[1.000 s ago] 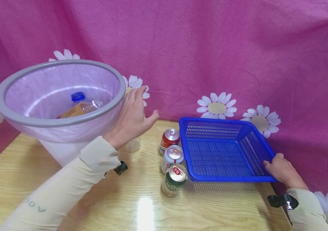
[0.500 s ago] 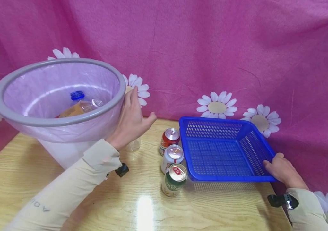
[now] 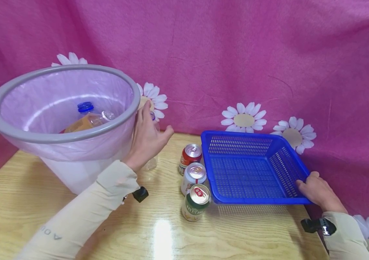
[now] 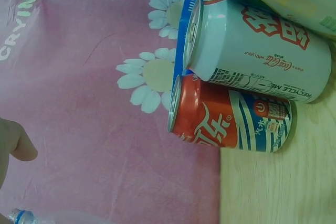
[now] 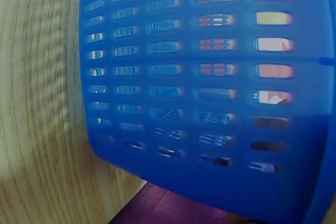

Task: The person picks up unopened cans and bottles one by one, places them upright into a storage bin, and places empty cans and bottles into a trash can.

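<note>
My left hand rests against the right side of a white trash bin with a grey rim and a purple liner. Its fingers are straight and its thumb sticks out. Behind this hand a clear plastic bottle stands partly hidden; its neck shows low in the left wrist view. Inside the bin lie a blue-necked bottle and an orange-brown item. My right hand grips the right rim of a blue plastic basket, thumb over the edge.
Beside the basket's left side stand a red cola can, a white can and a green-and-cream can in a row. A pink curtain with daisies hangs behind the wooden table.
The bin has shifted slightly left with my left hand against it, its fingers moving closer to the wall. More of the clear bottle shows behind that hand. My right hand and the basket stay put.
</note>
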`<act>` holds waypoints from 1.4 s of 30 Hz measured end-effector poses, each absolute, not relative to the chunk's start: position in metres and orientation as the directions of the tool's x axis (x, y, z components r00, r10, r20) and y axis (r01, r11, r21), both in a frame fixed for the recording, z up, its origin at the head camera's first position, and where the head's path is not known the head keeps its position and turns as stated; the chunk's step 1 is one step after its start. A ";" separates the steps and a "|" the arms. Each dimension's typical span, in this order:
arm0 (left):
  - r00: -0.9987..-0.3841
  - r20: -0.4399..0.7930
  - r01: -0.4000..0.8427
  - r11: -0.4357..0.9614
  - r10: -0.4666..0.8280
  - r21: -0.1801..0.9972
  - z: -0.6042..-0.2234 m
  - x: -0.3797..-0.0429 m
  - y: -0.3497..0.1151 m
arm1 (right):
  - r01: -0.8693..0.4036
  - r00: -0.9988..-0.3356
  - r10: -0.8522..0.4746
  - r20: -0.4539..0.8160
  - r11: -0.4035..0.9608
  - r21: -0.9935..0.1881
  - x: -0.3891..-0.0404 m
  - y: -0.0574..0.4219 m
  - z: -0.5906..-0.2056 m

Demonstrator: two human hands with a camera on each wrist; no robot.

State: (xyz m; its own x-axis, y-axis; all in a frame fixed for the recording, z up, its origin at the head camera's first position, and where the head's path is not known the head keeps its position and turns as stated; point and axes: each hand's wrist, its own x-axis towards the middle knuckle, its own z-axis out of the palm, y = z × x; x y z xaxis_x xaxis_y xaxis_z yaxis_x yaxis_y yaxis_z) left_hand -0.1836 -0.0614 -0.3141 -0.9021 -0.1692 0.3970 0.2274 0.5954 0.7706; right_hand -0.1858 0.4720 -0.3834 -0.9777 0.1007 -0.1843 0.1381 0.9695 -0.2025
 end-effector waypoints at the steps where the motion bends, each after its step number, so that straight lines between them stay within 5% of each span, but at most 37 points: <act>1: -0.900 0.400 0.228 0.594 -0.175 0.772 -0.315 -0.184 -0.061 | 0.139 -0.978 0.102 -0.185 0.970 -0.201 -0.186 0.472 -0.383; 35: -0.831 0.487 0.327 0.470 -0.271 0.820 -0.334 -0.189 -0.061 | 0.123 -0.983 0.092 -0.158 0.972 -0.199 -0.186 0.474 -0.385; 42: -0.875 0.368 0.209 0.441 -0.315 0.873 -0.348 -0.191 -0.062 | 0.119 -0.984 0.089 -0.152 0.972 -0.203 -0.185 0.474 -0.385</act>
State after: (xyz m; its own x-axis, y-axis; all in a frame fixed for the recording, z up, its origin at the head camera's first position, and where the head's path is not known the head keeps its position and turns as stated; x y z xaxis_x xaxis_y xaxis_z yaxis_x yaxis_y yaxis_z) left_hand -0.1909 -0.0624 -0.3483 -0.8746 -0.3153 0.3684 0.2088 0.4408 0.8730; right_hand -0.1854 0.4737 -0.3855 -0.9843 0.0892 -0.1525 0.1195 0.9719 -0.2030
